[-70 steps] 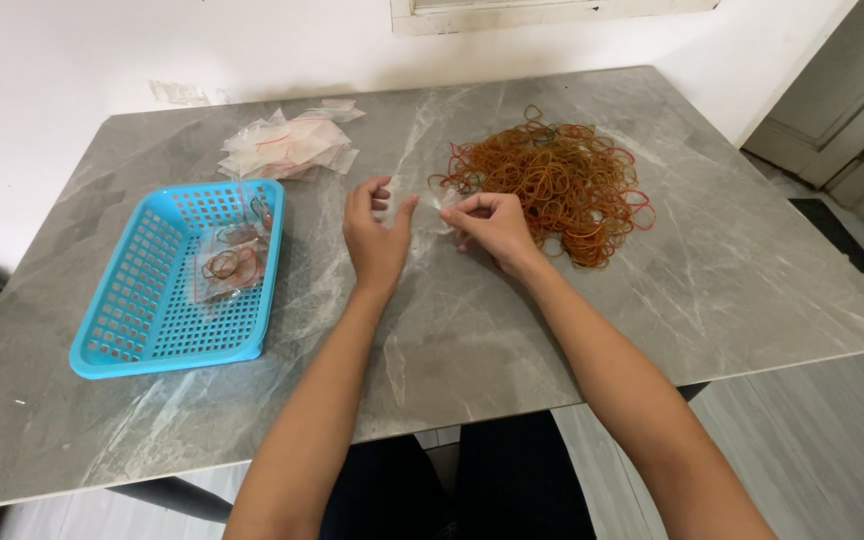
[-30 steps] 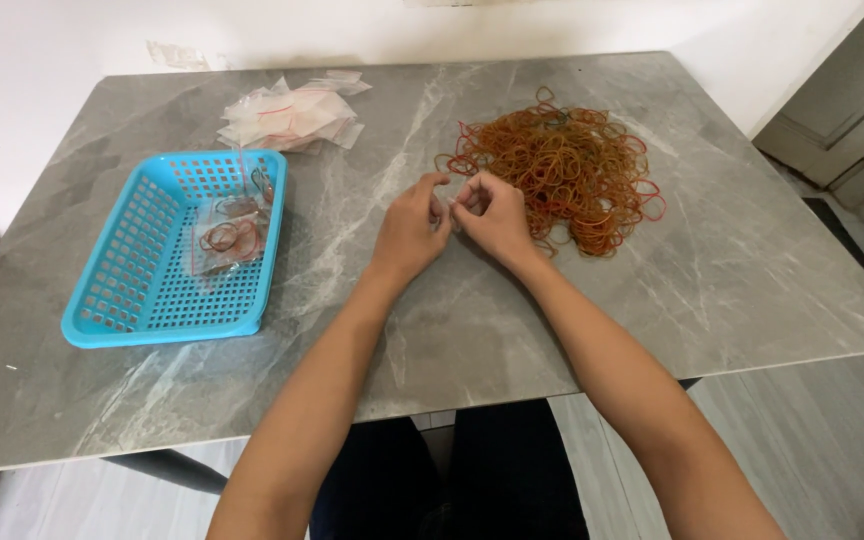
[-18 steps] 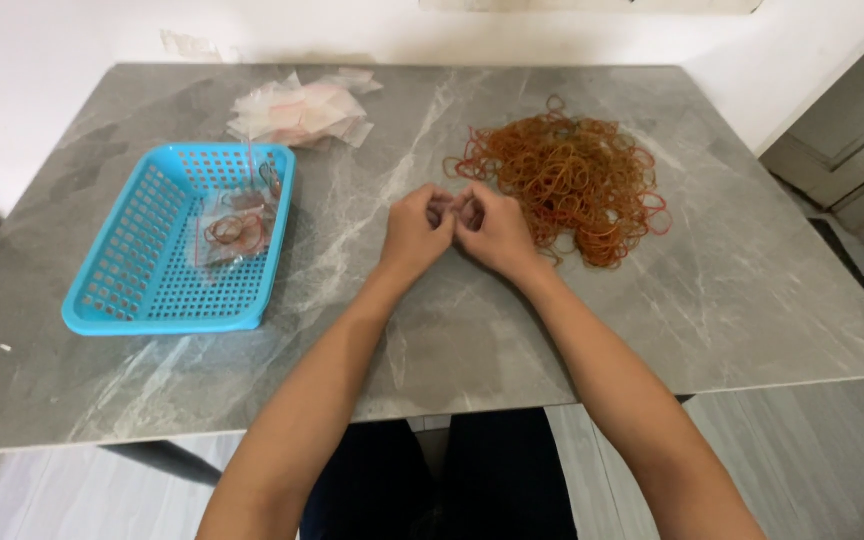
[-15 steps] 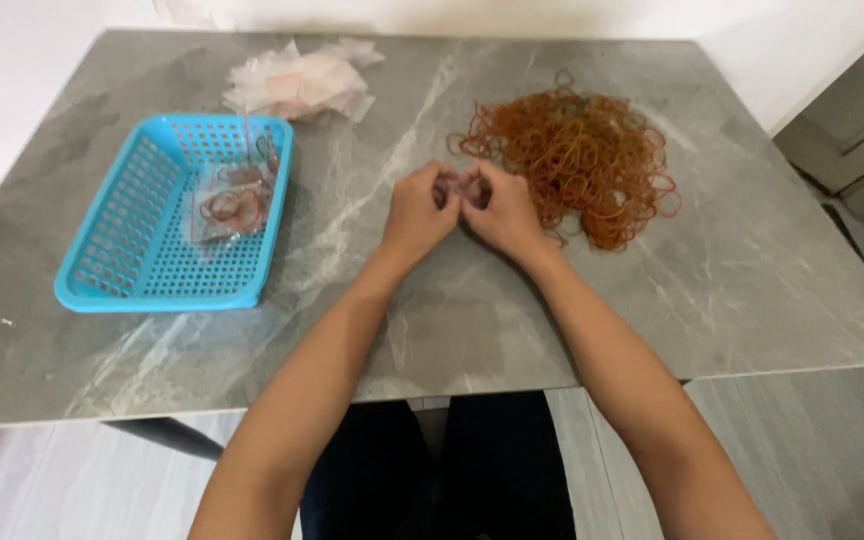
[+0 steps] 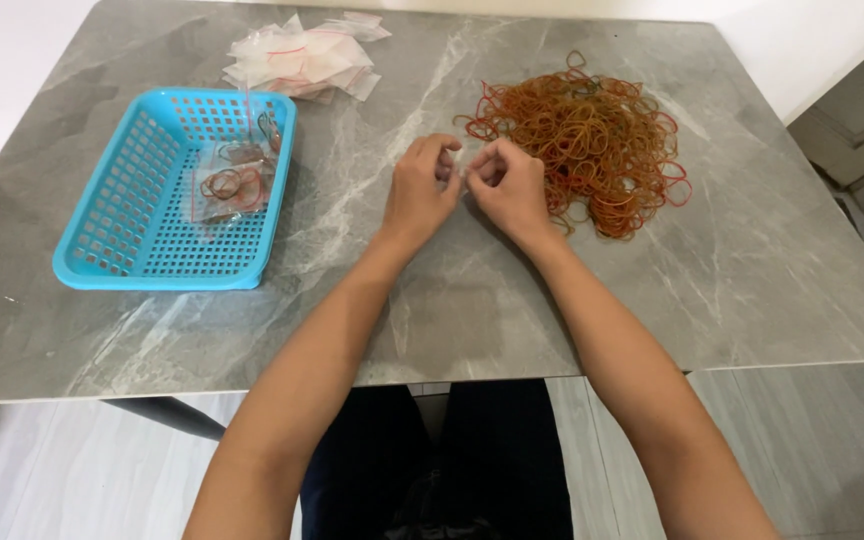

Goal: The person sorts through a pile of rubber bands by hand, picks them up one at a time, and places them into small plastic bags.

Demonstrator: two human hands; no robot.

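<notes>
My left hand [image 5: 420, 192] and my right hand [image 5: 514, 190] meet fingertip to fingertip over the middle of the grey marble table [image 5: 472, 310]. Both are curled around a small clear plastic bag [image 5: 459, 168], which the fingers mostly hide. Just to the right of my right hand lies a loose pile of red and orange rubber bands [image 5: 592, 130], touching its knuckles.
At the left stands a blue perforated plastic basket [image 5: 102, 272] holding a few small clear bags of rubber bands [image 5: 227, 185]. A heap of empty clear bags [image 5: 302, 55] lies behind it at the table's far edge. The table's near edge runs just below my forearms.
My hands have stayed together on the small bag beside the pile. The view has tilted down and moved closer to the table. Nothing else has moved.
</notes>
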